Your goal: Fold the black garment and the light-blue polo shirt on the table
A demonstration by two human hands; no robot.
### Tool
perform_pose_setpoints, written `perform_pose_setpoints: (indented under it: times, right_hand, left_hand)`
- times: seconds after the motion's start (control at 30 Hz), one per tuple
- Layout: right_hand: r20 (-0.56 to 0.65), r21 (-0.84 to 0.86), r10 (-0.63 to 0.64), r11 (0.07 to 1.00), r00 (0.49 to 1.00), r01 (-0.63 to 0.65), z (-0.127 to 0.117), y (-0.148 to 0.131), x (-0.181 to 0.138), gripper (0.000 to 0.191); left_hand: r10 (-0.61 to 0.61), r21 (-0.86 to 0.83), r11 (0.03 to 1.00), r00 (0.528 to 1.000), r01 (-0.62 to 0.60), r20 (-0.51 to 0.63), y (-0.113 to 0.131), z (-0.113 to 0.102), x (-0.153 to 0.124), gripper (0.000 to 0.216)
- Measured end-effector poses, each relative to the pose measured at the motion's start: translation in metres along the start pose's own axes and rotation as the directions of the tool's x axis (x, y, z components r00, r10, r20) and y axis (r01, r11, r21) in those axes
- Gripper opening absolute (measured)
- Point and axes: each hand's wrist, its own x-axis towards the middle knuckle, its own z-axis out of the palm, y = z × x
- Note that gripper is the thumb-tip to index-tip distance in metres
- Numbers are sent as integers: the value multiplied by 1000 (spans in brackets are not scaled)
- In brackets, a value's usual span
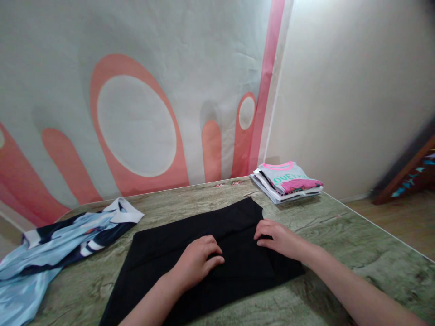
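A black garment (234, 267) lies spread on the table in front of me, folded over in part, with faint creases across it. Its kind I cannot tell. My left hand (199, 260) rests on the middle of the cloth, fingers loosely bent and the thumb apart from them, holding nothing. Near the garment's right edge, my right hand (277, 237) touches the fabric with curved fingers and a gap above the thumb. No cloth shows gripped in either hand.
A light blue and navy shirt with a white collar (78, 244) lies loosely crumpled at the left. Folded clothes (288, 181) form a stack at the back right, a grey and pink top uppermost. The wood-patterned table (356, 244) meets a wall behind.
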Motion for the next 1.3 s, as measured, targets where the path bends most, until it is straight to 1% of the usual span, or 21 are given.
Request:
perform_pose_setpoints:
  times: [0.1,0.3,0.4,0.47,0.5,0.53,0.6,0.63,0.67,0.7,0.8,0.87,0.93,1.0,1.17,1.3]
  right_hand:
    - [-9,14,37,999,999,-36,0,1,0,5]
    - [-29,8,88,996,996,-88,1,0,3,10]
    - [-61,-7,89,996,994,-90,-5,0,2,12]
    - [-115,-53,116,991,987,-123,-13,1,-1,18]
    - [-135,-87,156,982,978,-169,-18,1,-3,22]
    - [-134,-118,209,967,969,-225,-22,1,-4,27]
    - [-63,-149,317,935,946,-323,-26,-1,-7,36]
    - [-12,-152,353,924,936,-350,-26,-3,-8,38]
    - [33,-153,374,918,927,-366,-25,-5,-9,40]
    - [56,-154,389,913,919,-377,-22,-8,-9,40]
    - [36,-152,435,892,900,-425,-13,-12,-7,37]
    - [49,-109,460,885,887,-453,-8,-10,-5,35]
    - [94,-52,471,882,877,-468,-4,-6,-4,32]
    - [128,9,472,879,872,-477,-2,0,-5,29]
    - [135,189,451,863,883,-469,-4,5,-5,27]
    - [115,241,485,833,867,-498,-9,0,-2,28]
  left_hand:
    - [-25,13,1000,999,26,-26,2,2,1,15]
    - [-124,29,991,988,127,-93,1,8,4,19]
    - [-161,15,986,978,164,-137,3,0,2,17]
    - [-221,14,974,964,226,-144,4,-8,0,21]
    - [-261,5,965,959,264,-112,5,-11,-1,24]
    - [-308,-19,951,950,308,-47,5,-13,-2,28]
    - [-393,-108,907,910,407,135,4,-13,-3,33]
    - [-424,-163,873,880,459,213,3,-10,-2,33]
    - [-448,-216,835,853,506,266,1,-7,-2,34]
    - [-469,-264,798,833,543,294,-1,-4,-1,34]
    - [-504,-362,709,794,605,341,-6,1,2,39]
    - [-489,-383,671,768,635,415,-8,0,2,42]
    - [-459,-385,652,745,653,484,-8,-3,1,43]
    - [-450,-395,636,734,663,509,-7,-5,1,43]
    - [-489,-425,614,743,665,457,-6,-4,3,36]
    - [-502,-453,583,737,674,452,-8,-3,3,32]
